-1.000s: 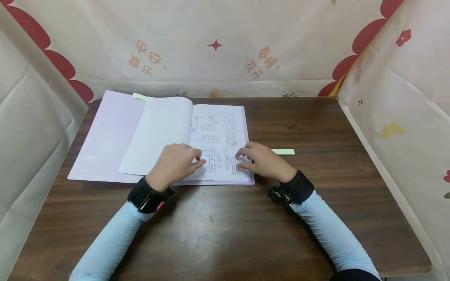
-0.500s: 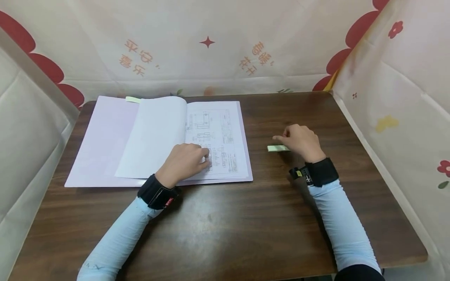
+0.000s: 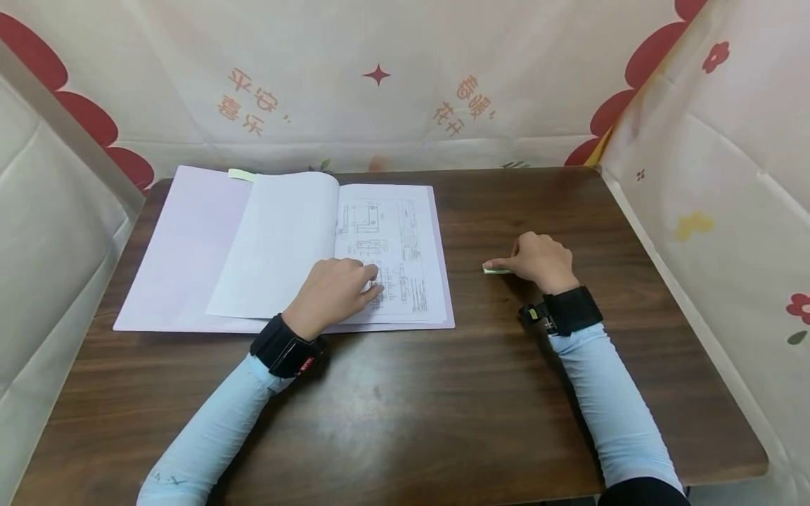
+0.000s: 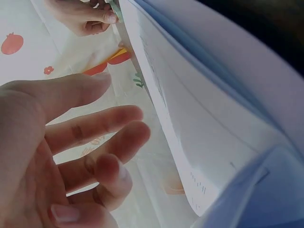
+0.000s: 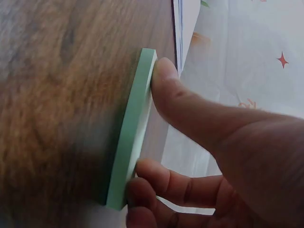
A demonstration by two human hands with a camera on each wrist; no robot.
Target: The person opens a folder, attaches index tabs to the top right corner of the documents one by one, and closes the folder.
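Note:
A lilac folder [image 3: 183, 267] lies spread on the table, its turned white sheet [image 3: 285, 232] to the left and a page of technical drawings [image 3: 411, 246] to the right. Over the drawings page hovers my left hand [image 3: 332, 292]; the left wrist view shows its fingers [image 4: 104, 128] loosely bent, holding nothing. To the right of the folder, my right hand [image 3: 541, 263] holds a slim green sticky-note pad [image 5: 130, 128] at the tabletop. The thumb is at one end of the pad, the curled fingers at the other. In the head view the hand covers most of it.
A green sticky tab [image 3: 242, 174] sticks out at the top of the turned sheet. The brown wooden table [image 3: 392, 422] is bordered by a patterned cloth [image 3: 380, 126] at the back and sides.
My right hand has left the drawings page and moved right to the sticky-note pad, which it now holds. The left hand has stayed over the page, shifting slightly.

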